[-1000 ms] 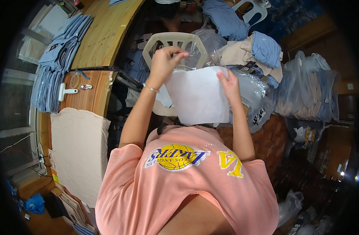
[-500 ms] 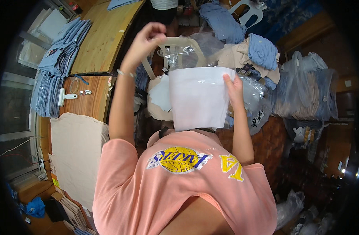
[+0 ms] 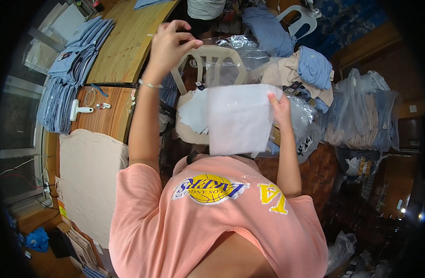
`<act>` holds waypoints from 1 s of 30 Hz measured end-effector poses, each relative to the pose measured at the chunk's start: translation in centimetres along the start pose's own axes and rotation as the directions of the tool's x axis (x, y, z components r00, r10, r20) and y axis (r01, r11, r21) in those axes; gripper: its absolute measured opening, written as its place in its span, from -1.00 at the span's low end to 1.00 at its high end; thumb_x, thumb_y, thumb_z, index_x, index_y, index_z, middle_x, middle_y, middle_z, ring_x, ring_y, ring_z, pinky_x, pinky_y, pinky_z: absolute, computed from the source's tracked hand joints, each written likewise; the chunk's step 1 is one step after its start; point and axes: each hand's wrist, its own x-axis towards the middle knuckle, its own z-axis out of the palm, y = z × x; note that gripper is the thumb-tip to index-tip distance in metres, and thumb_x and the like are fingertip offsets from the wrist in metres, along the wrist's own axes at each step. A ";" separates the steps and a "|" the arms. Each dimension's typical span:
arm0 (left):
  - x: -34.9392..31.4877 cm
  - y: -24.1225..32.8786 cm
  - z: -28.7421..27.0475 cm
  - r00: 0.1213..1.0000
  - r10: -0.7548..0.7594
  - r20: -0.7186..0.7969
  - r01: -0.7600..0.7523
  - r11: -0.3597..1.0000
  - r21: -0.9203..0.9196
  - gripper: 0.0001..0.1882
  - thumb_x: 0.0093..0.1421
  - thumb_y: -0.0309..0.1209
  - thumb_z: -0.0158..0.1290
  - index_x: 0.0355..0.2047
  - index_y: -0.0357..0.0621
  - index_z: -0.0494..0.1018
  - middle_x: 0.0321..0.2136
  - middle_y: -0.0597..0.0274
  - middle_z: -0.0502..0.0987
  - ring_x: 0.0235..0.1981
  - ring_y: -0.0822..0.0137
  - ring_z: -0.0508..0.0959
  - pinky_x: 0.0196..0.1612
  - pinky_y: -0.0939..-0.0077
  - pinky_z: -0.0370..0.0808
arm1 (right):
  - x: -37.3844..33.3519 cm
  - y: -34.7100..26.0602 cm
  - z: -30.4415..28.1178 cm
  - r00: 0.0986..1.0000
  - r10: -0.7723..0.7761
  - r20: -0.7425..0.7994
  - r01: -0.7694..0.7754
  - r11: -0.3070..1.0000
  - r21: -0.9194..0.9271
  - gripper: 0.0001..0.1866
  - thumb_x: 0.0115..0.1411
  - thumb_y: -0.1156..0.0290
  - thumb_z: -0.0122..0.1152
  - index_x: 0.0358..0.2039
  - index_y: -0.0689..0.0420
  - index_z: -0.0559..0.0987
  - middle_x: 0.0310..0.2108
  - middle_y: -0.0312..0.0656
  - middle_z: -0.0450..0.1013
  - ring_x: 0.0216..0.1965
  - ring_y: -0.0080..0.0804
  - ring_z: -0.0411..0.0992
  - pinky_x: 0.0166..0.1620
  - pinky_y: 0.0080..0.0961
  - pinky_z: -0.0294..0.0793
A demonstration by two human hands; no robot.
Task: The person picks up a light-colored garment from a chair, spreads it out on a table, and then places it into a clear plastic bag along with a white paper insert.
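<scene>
My left hand [image 3: 168, 39] is raised high and pinches the top edge of a clear plastic bag [image 3: 233, 58]. My right hand [image 3: 281, 111] grips the right side of a folded white garment [image 3: 238, 118] that sits in the lower part of that bag. The bag hangs in front of my chest, above a white plastic chair [image 3: 208, 60] with more white pieces [image 3: 191, 113] on its seat.
Stacks of folded blue garments [image 3: 66, 78] line the wooden table [image 3: 124, 41] on my left, with a white-handled tool [image 3: 80, 110] and a beige cloth [image 3: 89, 180] nearer. Piled clothes [image 3: 305, 69] and bagged garments [image 3: 361, 111] lie to the right.
My left hand has risen from the garment's top, pulling the clear bag upward. The white garment has slid lower into the bag, with my right hand staying on its side.
</scene>
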 end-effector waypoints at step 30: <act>-2.3 2.0 -0.4 0.878 -0.406 0.254 0.404 0.344 -0.848 -0.67 0.25 -0.29 -0.21 -0.21 -0.33 0.39 -0.33 0.05 0.53 -0.34 0.34 0.57 -0.31 0.60 0.53 | 6.0 -7.2 5.8 0.975 -0.218 -0.043 0.219 0.907 0.359 -0.84 0.16 0.42 0.05 -0.33 0.24 0.49 -0.43 -0.17 0.48 -0.41 -0.51 0.46 -0.32 -0.63 0.43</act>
